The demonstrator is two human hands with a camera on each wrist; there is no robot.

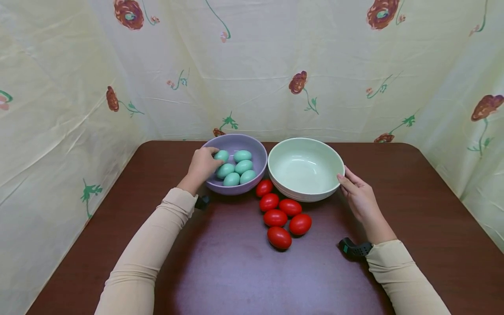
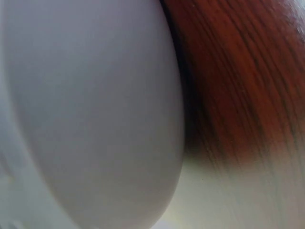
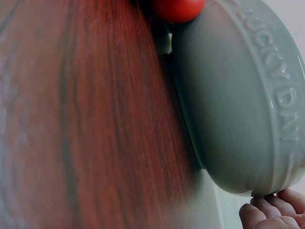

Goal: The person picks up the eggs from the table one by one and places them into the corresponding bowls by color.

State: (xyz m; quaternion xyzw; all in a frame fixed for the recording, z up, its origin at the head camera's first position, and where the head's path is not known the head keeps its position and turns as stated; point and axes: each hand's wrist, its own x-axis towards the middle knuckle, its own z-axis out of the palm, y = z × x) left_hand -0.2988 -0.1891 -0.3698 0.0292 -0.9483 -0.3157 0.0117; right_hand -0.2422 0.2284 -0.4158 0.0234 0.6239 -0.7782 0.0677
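Observation:
Over the left rim of a purple bowl (image 1: pixel 257 177), my left hand (image 1: pixel 202 166) reaches in and pinches a mint-green egg (image 1: pixel 222 155) between thumb and fingers. Several more mint-green eggs (image 1: pixel 244 166) lie in that bowl. To its right stands a pale green bowl (image 1: pixel 303 166) with nothing inside. Its right rim is held by my right hand (image 1: pixel 360 194), thumb on the near side. Raised lettering runs along this bowl's outer wall (image 3: pixel 224 95) in the right wrist view. The left wrist view shows only the purple bowl's outer side (image 2: pixel 105 114), and the left hand is hidden there.
Several red eggs (image 1: pixel 279 237) lie loose on the dark wooden table (image 1: pixel 220 271), in front of and between the bowls. One red egg (image 1: pixel 264 188) sits close against both bowls. A flowered curtain (image 1: pixel 252 70) hangs behind the table's back edge.

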